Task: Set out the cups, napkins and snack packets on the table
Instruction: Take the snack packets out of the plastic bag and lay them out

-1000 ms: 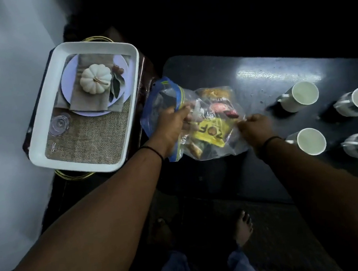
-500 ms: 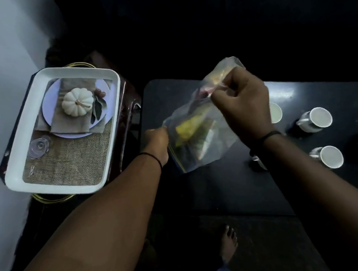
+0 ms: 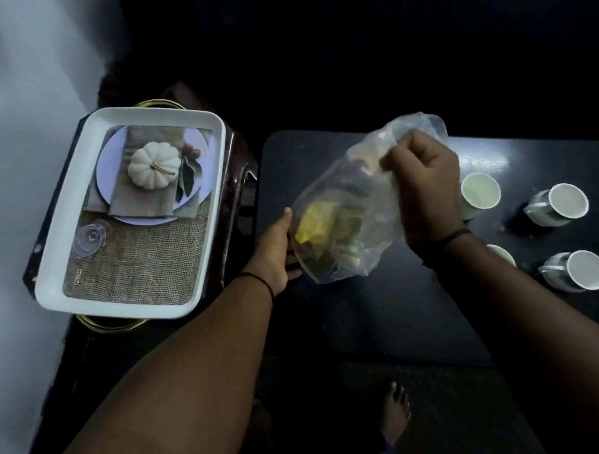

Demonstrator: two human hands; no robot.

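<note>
Between my two hands hangs a clear, crinkled plastic bag (image 3: 351,218), soft and slack, with snack packets (image 3: 314,220) bunched inside, one bright yellow, the others too dim to read. My right hand (image 3: 426,183) is raised above the counter (image 3: 393,310), knuckles up, fingers curled tight round the gathered top of the bag. My left hand (image 3: 276,254) sits lower, at the bag's near edge, thumb against the film; its fingers are hidden behind the bag, so I cannot tell whether they grip it. A thin dark band circles each wrist. The counter is black and glossy, catching a pale glare beyond my right hand. To the right of that hand stand four round white cups (image 3: 561,205), one half hidden under my forearm. Left of my left hand lies a white rectangular tray (image 3: 57,241) with rounded corners, its base printed with burlap weave and a pale pumpkin.
</note>
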